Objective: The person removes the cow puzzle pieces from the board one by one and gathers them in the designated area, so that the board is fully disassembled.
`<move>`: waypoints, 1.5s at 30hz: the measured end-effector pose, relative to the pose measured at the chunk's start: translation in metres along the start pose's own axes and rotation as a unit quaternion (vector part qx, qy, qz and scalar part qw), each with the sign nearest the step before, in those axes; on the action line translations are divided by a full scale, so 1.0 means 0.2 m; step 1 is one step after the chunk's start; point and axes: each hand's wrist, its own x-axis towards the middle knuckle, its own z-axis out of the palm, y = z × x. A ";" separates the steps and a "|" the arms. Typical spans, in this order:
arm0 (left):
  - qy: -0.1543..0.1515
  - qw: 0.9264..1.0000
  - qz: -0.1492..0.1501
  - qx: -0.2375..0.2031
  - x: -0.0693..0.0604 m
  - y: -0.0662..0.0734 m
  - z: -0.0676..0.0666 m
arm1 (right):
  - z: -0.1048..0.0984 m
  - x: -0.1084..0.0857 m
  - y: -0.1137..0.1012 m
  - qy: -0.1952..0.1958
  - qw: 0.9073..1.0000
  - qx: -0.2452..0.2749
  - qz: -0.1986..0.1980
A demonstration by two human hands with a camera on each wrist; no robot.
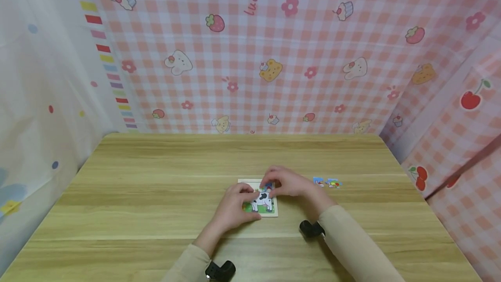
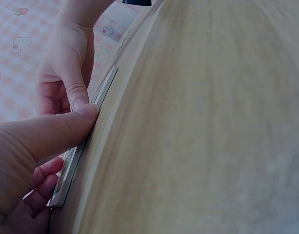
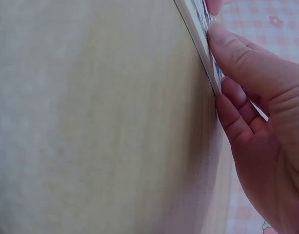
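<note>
A small jigsaw puzzle board [image 1: 270,214] with a pale frame and a cow picture lies on the table between both hands. My left hand [image 1: 233,207] curls around its left side, with fingertips on the picture and the board's edge. In the left wrist view, the left thumb [image 2: 66,129] reaches over the board's rim. At the upper right part, my right hand [image 1: 288,182] pinches a blue and red puzzle piece [image 1: 268,186], mostly covered by the fingers. The right wrist view shows the right thumb [image 3: 242,56] over the picture and other fingers at the board's edge.
Two loose puzzle pieces, one blue [image 1: 318,181] and one with yellow and green [image 1: 334,183], lie on the wooden table [image 1: 156,177] right of the board, just beyond the right wrist. A pink checked curtain [image 1: 242,47] hangs behind the table.
</note>
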 end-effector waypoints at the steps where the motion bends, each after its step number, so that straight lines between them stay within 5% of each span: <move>1: 0.000 1.000 0.001 0.000 0.00 0.00 0.00 | 0.00 0.00 0.00 -0.002 1.000 0.000 0.000; 27: 0.002 1.000 0.003 0.000 0.00 0.00 -0.01 | 0.02 0.04 -0.03 0.014 1.000 -0.022 0.014; 38: 0.007 1.000 0.006 0.007 0.00 0.01 -0.01 | 0.03 0.04 -0.05 0.035 0.996 -0.002 0.080; 45: -0.001 1.000 -0.002 -0.003 0.00 0.01 -0.01 | 0.05 0.03 -0.05 0.057 0.995 0.024 0.081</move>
